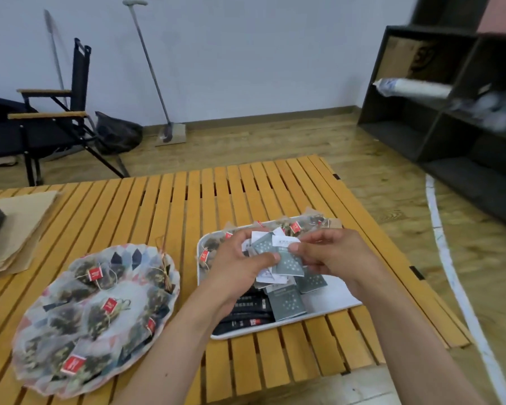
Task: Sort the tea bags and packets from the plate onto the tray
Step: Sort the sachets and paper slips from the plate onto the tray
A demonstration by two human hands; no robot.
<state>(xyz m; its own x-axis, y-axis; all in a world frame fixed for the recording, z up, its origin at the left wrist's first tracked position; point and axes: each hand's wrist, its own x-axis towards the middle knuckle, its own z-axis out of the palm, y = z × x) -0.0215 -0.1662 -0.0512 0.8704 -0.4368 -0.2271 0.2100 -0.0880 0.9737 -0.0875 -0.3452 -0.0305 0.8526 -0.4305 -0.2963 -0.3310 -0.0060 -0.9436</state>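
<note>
Both hands hold grey-green packets over the white tray on the slatted table.

The orange slatted wooden table (170, 206) carries a round patterned paper plate (123, 255) of mesh pyramid tea bags with red tags (100, 311) and, just beside it, a white rectangular tray (339, 299) holding black sachets (246, 309) and more bags. The left hand (240, 264) and right hand (333, 252) pinch a fan of flat grey-green dotted packets with white tops (287, 258), fingers closed on them, above the tray.

A folding chair (50, 124), broom (155, 80) and dark shelf unit (438, 118) surround the slatted table (146, 206).
</note>
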